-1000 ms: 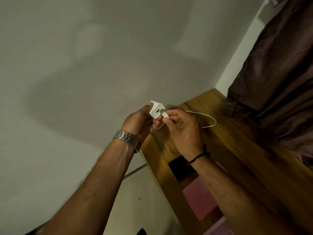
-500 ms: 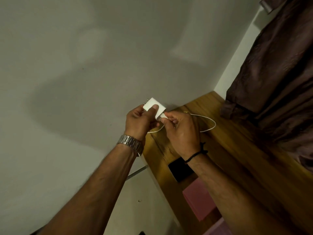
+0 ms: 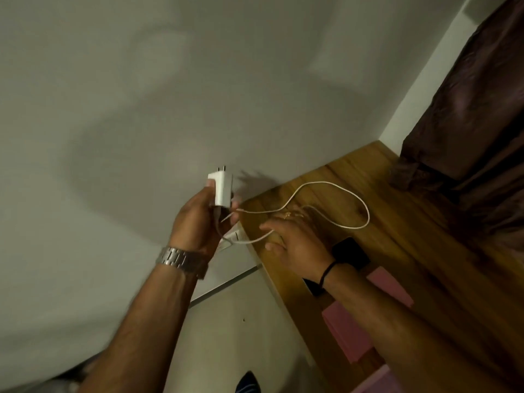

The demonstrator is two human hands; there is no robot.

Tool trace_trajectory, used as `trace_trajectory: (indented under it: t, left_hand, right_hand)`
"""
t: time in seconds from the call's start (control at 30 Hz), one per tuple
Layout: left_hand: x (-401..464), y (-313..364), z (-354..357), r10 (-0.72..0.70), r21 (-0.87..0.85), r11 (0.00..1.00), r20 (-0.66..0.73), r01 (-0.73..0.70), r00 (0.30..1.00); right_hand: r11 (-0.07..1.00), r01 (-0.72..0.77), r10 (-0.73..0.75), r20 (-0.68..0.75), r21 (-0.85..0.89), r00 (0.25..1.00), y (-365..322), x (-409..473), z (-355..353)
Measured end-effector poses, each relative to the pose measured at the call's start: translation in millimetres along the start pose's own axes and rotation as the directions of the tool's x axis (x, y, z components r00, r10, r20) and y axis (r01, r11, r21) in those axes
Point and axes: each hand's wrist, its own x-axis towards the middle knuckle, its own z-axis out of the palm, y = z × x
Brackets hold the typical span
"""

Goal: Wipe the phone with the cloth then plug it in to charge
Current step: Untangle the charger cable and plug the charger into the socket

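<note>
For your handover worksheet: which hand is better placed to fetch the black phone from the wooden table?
The right hand. It hovers open above the wooden table, beside the black phone; the left hand is clasping the white charger plug.

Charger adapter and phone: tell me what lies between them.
In the head view, the right hand and loops of the white cable lie between the charger adapter, held in the left hand, and the phone.

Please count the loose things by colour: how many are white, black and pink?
White: 2, the charger plug in the left hand and the cable.
Black: 1, the phone.
Pink: 1, the cloth.
Total: 4.
</note>
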Motion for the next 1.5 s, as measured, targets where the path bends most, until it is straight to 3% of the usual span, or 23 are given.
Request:
trace_trajectory:
  t: [0.1, 0.17, 0.23, 0.27, 0.33, 0.37, 0.4, 0.47, 0.53, 0.63, 0.93, 1.5]
  left_hand:
    - [3, -25, -39, -0.081, 0.028, 0.996, -0.198, 0.089, 0.977]
    - [8, -44, -64, -0.168, -0.017, 0.985, -0.265, 0.17, 0.949]
    - [15, -64, -86, -0.248, -0.023, 0.967, -0.301, 0.253, 0.921]
    - [18, -74, -96, -0.283, -0.009, 0.955, -0.322, 0.296, 0.903]
    - [26, -94, -117, -0.331, 0.027, 0.93, -0.37, 0.366, 0.868]
    - [30, -104, -126, -0.341, 0.052, 0.919, -0.395, 0.391, 0.853]
    - [36, -113, -134, -0.342, 0.08, 0.909, -0.418, 0.408, 0.842]
    - [50, -129, -146, -0.342, 0.128, 0.892, -0.437, 0.434, 0.832]
    - [67, -145, -155, -0.362, 0.17, 0.867, -0.43, 0.468, 0.827]
    - [94, -165, -166, -0.391, 0.177, 0.851, -0.417, 0.495, 0.821]
    - [148, -202, -185, -0.422, 0.145, 0.855, -0.368, 0.499, 0.829]
    - [167, -220, -198, -0.34, 0.058, 0.921, -0.363, 0.385, 0.868]
  right_hand:
    - [0.998, -0.006, -0.002, -0.118, -0.063, 0.993, -17, -12, 29]
    - [0.994, -0.015, 0.03, -0.15, 0.104, 0.988, -37, -21, 58]
    - [0.893, -0.192, 0.174, 0.081, 0.408, 0.981, -54, -25, 92]
    - [0.784, -0.354, 0.242, 0.275, 0.509, 0.931, -59, -25, 109]
    - [0.423, -0.709, 0.283, 0.661, 0.564, 0.695, -63, -23, 141]
    - [0.235, -0.802, 0.246, 0.764, 0.55, 0.596, -61, -21, 157]
    - [0.1, -0.828, 0.242, 0.794, 0.552, 0.558, -57, -17, 173]
    - [-0.093, -0.773, 0.323, 0.753, 0.628, 0.573, -46, -5, 202]
    - [-0.178, -0.672, 0.418, 0.673, 0.719, 0.61, -35, 9, 228]
    - [-0.226, -0.585, 0.513, 0.606, 0.779, 0.608, -24, 28, 258]
    - [-0.177, -0.56, 0.68, 0.512, 0.809, 0.524, 9, 71, 307]
    - [-0.088, -0.549, 0.678, 0.454, 0.831, 0.578, 25, 88, 334]
